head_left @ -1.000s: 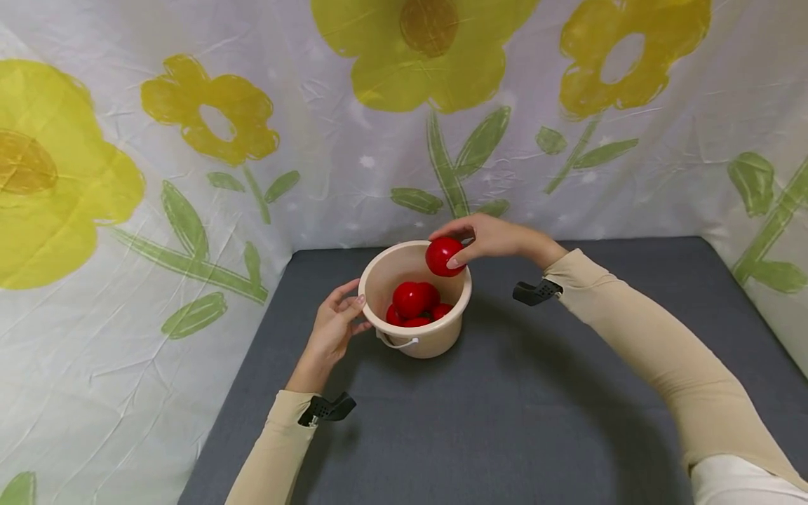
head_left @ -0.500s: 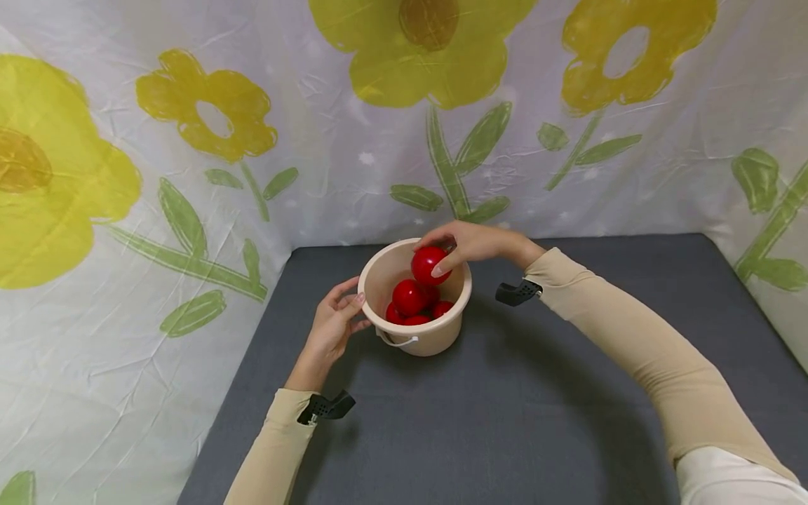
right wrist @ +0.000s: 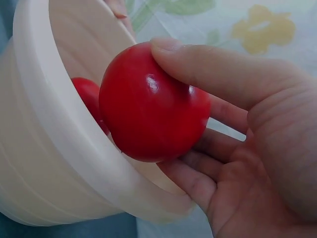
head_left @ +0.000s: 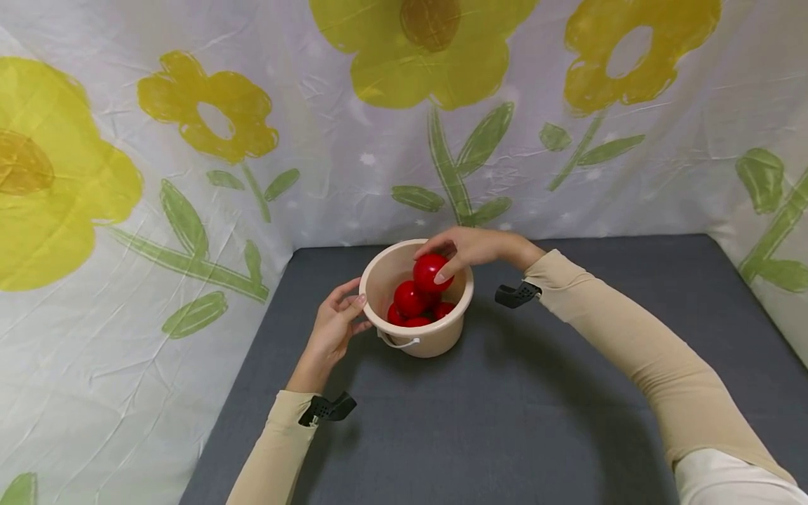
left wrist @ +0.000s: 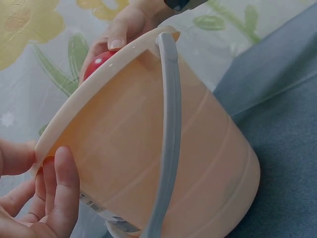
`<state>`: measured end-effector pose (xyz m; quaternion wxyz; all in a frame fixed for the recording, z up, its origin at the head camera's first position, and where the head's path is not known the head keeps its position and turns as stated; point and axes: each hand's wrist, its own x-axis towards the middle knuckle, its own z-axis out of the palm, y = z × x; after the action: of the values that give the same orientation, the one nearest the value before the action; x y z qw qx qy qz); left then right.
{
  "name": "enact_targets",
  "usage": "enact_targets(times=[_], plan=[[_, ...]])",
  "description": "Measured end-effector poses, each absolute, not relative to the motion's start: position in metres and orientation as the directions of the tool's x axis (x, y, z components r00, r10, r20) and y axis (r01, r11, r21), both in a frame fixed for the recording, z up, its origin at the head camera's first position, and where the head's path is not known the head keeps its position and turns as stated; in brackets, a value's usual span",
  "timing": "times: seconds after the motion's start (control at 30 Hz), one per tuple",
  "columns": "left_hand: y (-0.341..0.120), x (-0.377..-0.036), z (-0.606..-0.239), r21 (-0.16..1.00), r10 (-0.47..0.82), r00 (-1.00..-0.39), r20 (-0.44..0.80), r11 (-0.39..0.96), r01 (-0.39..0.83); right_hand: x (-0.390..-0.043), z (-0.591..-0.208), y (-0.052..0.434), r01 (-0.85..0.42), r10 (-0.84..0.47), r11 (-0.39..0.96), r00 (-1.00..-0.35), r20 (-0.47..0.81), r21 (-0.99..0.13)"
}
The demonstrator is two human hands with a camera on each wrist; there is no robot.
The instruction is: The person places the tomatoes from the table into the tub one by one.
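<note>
Right hand lower and further left, red ball now down inside the bucket mouth

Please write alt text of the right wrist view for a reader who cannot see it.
A person's right hand grips a glossy red ball over the rim of a cream plastic bucket. Another red ball shows inside, and a flowered white cloth hangs behind.
</note>
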<state>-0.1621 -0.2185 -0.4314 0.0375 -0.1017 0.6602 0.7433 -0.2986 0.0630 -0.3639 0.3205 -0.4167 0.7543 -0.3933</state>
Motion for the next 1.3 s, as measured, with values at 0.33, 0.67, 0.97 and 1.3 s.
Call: enact_targets(times=[0.33,0.67,0.97,1.3], plan=[[-0.217,-0.161,-0.43,0.972,-0.069,-0.976,-0.206,-0.13,-0.196,-0.296,-0.369,0.055,-0.391,-0.911,0.331,-0.37,-0.183,-0.859],[-0.215,-0.16,-0.43,0.973,-0.062,-0.978,-0.201,-0.128,-0.192,-0.296,-0.37,0.059,-0.351,-0.921,0.291,-0.356,-0.16,-0.89],[-0.214,-0.161,-0.431,0.974,-0.055,-0.978,-0.199,-0.124,-0.191,-0.294,-0.376,0.064,-0.33,-0.92,0.232,-0.38,-0.097,-0.915],[-0.218,-0.163,-0.421,0.983,-0.08,-0.993,-0.089,0.153,-0.1,-0.278,-0.365,0.085,-0.404,-0.836,0.177,-0.542,0.079,-0.897]])
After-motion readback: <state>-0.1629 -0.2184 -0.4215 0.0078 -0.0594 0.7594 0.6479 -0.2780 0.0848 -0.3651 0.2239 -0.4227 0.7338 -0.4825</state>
